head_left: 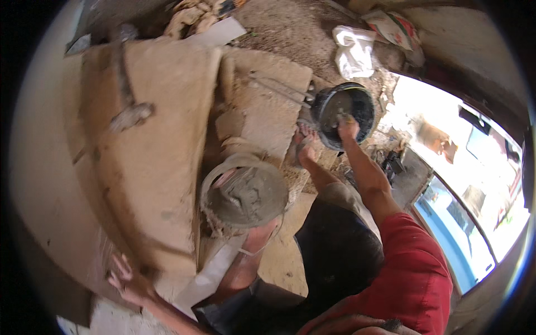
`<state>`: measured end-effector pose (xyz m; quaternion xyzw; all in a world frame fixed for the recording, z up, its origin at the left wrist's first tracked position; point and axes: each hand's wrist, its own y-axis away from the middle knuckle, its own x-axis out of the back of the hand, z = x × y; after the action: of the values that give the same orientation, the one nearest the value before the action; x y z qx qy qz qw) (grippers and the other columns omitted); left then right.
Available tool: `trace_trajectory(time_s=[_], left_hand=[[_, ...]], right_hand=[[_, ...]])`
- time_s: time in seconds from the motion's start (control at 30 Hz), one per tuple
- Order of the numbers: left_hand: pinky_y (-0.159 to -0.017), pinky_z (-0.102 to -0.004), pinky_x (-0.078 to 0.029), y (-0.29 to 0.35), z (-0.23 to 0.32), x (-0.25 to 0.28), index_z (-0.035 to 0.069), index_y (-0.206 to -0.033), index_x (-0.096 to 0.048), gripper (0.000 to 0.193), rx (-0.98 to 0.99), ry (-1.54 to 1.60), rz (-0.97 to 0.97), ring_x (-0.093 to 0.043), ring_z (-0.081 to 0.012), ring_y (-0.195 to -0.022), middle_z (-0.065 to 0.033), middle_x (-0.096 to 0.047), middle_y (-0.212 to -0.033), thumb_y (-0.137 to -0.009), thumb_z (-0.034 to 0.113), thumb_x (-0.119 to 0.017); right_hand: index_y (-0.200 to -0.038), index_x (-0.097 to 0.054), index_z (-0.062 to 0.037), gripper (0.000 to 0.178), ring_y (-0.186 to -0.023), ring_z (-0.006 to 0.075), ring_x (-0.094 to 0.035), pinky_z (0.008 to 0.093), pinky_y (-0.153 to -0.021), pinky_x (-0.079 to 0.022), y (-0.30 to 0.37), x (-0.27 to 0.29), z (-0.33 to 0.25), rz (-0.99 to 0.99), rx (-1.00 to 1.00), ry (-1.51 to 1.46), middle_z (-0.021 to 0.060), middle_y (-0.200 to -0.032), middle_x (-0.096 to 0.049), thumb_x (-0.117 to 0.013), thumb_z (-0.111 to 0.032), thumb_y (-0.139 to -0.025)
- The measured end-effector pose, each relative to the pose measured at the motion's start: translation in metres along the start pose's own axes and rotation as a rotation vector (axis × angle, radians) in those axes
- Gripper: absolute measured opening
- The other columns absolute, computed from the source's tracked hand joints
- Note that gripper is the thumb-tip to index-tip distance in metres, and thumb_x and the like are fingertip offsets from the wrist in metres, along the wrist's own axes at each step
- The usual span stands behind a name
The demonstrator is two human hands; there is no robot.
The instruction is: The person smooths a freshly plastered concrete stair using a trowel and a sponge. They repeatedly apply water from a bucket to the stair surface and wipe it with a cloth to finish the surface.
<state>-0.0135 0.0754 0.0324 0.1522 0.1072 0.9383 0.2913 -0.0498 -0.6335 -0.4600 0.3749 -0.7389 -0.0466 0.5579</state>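
My right hand [348, 128] reaches down into a black bucket [365, 111] with murky grey contents. Its fingers are closed, and what they grip is hidden. At lower left, my left hand [129, 281] is spread with fingers apart, beside the edge of a pale board or wall; it holds nothing, and whether it touches that surface I cannot tell. Between my legs a round pail [209, 178] carries wet grey mortar [251, 192]. One bare foot [306, 142] stands close to the black bucket.
A long-handled tool [124, 75] lies on a large tan panel [162, 111]. Thin metal rods [279, 86] rest on a smaller board [268, 120]. Beyond the bucket are a white plastic bag [354, 50] and a sack [396, 30]. A bright opening with a blue-framed pane [452, 231] is at right.
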Motion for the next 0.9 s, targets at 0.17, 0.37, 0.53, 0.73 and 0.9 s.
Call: trace_trajectory(time_s=[0.17, 0.37, 0.53, 0.73, 0.9], left_hand=[[-0.105, -0.0531, -0.058, 0.009, 0.003, -0.021, 0.012, -0.165, -0.017, 0.066, 0.038, 0.031, 0.155, -0.059, -0.0404, -0.137, -0.0196, -0.033, -0.164, -0.110, 0.023, -0.052], [-0.113, -0.0532, -0.053, 0.024, 0.024, -0.089, 0.011, -0.172, 0.005, 0.075, 0.094, 0.390, 0.090, -0.054, -0.0384, -0.142, -0.0232, -0.010, -0.175, -0.116, 0.029, -0.042], [-0.117, -0.0595, -0.041, 0.022, 0.049, -0.105, 0.013, -0.172, -0.004, 0.081, 0.068, 0.623, -0.041, -0.048, -0.0407, -0.148, -0.0018, -0.037, -0.160, -0.109, 0.014, -0.055], [-0.119, -0.0603, -0.038, 0.017, 0.050, -0.092, 0.014, -0.162, -0.026, 0.060, 0.140, 0.762, -0.069, -0.048, -0.0388, -0.148, -0.0002, -0.051, -0.112, -0.109, 0.015, -0.055], [-0.117, -0.0524, -0.042, 0.013, 0.035, -0.084, 0.009, -0.172, 0.006, 0.083, 0.084, 0.716, -0.174, -0.046, -0.0338, -0.150, -0.0078, -0.003, -0.180, -0.109, 0.009, -0.048]], right_hand=[[-0.134, -0.074, -0.0162, 0.041, -0.125, 0.0379, -0.067, 0.0502, -0.104, -0.052, 0.010, 0.063, -0.011, 0.080, 0.284, 0.348, 0.0185, -0.135, -0.071, -0.063, -0.039, -0.102], [-0.126, -0.069, -0.0012, 0.034, -0.099, 0.0246, -0.071, 0.0393, -0.081, -0.063, 0.111, 0.218, -0.246, -0.162, 0.087, -0.658, 0.0096, -0.119, -0.069, -0.072, -0.021, -0.099], [-0.125, -0.070, 0.0010, 0.030, -0.101, 0.0172, -0.071, 0.0312, -0.085, -0.057, 0.294, 0.291, -0.539, -0.549, 0.889, -0.585, 0.0070, -0.112, -0.073, -0.072, -0.016, -0.100], [-0.114, -0.073, -0.0099, 0.032, -0.092, 0.0385, -0.075, 0.0492, -0.078, -0.059, 0.501, 0.217, -0.760, -0.018, 1.941, 0.155, 0.0160, -0.096, -0.073, -0.079, -0.020, -0.085], [-0.089, -0.076, -0.0100, 0.014, -0.093, 0.0330, -0.075, 0.0469, -0.075, -0.059, 0.615, 0.120, -0.767, -0.117, 2.132, 0.383, 0.0127, -0.098, -0.075, -0.066, -0.019, -0.094]])
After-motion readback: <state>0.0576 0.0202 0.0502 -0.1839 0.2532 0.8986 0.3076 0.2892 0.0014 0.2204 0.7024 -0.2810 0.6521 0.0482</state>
